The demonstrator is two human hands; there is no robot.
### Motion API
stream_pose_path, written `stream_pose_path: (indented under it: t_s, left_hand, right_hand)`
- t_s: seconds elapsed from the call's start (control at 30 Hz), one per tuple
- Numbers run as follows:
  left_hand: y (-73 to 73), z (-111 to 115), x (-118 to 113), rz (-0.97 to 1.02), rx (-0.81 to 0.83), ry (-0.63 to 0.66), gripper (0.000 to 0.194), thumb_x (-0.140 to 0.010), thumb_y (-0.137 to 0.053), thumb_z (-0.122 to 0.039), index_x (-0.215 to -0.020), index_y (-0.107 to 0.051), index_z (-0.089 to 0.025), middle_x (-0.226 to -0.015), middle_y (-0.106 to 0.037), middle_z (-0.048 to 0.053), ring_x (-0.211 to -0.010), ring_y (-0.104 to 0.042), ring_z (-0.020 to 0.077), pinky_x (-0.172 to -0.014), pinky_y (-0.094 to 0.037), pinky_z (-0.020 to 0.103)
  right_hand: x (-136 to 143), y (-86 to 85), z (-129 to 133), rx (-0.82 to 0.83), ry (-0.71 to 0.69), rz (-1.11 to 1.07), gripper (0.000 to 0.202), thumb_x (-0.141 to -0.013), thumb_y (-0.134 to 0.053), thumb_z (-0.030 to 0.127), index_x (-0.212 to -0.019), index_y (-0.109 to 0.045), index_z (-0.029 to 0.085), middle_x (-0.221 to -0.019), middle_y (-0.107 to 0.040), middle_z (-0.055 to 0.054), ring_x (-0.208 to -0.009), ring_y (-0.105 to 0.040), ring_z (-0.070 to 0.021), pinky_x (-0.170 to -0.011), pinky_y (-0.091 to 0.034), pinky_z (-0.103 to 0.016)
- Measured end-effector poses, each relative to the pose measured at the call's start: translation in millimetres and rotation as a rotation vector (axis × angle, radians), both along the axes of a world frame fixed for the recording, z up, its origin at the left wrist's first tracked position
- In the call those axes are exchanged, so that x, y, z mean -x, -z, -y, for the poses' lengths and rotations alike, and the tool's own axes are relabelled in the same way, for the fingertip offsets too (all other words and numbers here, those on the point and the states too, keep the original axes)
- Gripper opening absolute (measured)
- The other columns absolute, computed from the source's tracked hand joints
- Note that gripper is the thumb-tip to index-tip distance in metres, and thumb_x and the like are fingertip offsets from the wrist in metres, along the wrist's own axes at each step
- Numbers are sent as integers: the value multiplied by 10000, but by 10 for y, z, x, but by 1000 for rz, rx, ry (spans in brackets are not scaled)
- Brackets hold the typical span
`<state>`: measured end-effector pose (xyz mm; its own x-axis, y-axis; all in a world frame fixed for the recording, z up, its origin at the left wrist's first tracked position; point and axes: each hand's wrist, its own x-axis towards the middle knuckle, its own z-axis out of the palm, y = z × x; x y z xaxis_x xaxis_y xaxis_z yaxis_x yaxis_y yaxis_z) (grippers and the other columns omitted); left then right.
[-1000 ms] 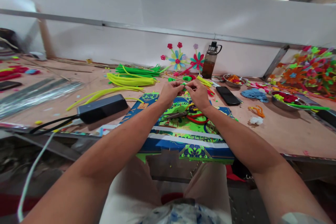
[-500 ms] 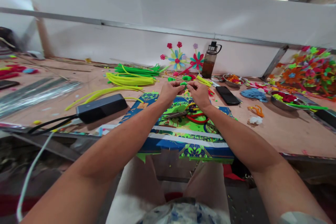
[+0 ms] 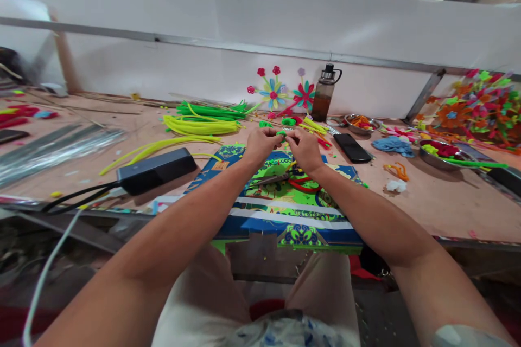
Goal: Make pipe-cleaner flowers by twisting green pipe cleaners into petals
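Note:
Between my fingertips is a small green pipe cleaner piece [image 3: 280, 133], partly hidden by the fingers. My left hand [image 3: 262, 146] pinches it from the left. My right hand [image 3: 304, 149] closes on its other side, thumb and forefinger together. Below the hands, scissors with red handles [image 3: 304, 184] lie on a blue and green patterned board [image 3: 321, 236]. Just behind the fingers, curled green pieces [image 3: 288, 121] rest on the table. Bundles of yellow pipe cleaners [image 3: 203, 126] and green pipe cleaners [image 3: 211, 110] lie to the left.
A black power bank [image 3: 157, 169] with cables sits left of the board. Toward the back stand a bottle [image 3: 324, 95] and pipe cleaner flowers [image 3: 273, 95]. On the right are a phone [image 3: 352, 148], a blue cloth-like bundle [image 3: 393, 145] and metal bowls [image 3: 442, 161].
My hands have come slightly lower and the fingers have shifted around the green piece. The view has moved a little; the things on the table lie as before.

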<state>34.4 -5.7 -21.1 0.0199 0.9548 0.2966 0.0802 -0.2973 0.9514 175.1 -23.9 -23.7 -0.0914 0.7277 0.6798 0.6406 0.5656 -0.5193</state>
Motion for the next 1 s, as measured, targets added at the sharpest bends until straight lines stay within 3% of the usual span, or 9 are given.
stream_pose_path:
  t_s: [0.17, 0.4, 0.73, 0.83, 1.0]
  left_hand:
    - [29, -29, -4, 2, 12, 13, 153, -605, -716, -286, -649, -649, -155, -523, -581, -12, -483, -497, 91, -498, -421, 218]
    - [-9, -15, -8, 82, 34, 99, 225, -625, -745, -346, -731, -672, -162, -579, -599, -9, -533, -521, 93, -562, -446, 233]
    - [-26, 8, 21, -86, -29, 80, 109, -648, -660, -259, -653, -689, -153, -479, -537, -32, -446, -448, 81, -460, -350, 209]
    - [0, -15, 8, -99, -17, 72, 126, -656, -669, -278, -676, -678, -153, -498, -562, -25, -458, -485, 90, -464, -371, 206]
    - [39, -37, -21, 59, 48, 136, 185, -651, -714, -285, -764, -643, -156, -584, -635, 5, -535, -584, 119, -538, -462, 230]
  right_hand:
    - [1, 6, 3, 23, 8, -12, 102, -800, -578, 179, -749, -665, 192, -774, -667, -38, -759, -579, -183, -763, -438, -319]
    - [6, -6, -51, 76, -10, -243, 83, -791, -569, 227, -825, -625, 176, -810, -657, -32, -724, -589, -155, -696, -473, -291]
    - [5, -42, 10, -47, -23, -57, 69, -771, -599, 171, -706, -606, 193, -740, -616, -27, -746, -551, -171, -723, -441, -308]
    - [9, -8, -22, 11, -28, -159, 73, -772, -586, 206, -705, -606, 186, -722, -627, -20, -713, -564, -161, -697, -450, -298]
    - [6, 50, -95, 165, 32, -368, 108, -750, -591, 272, -699, -600, 178, -685, -640, -6, -642, -573, -145, -640, -461, -279]
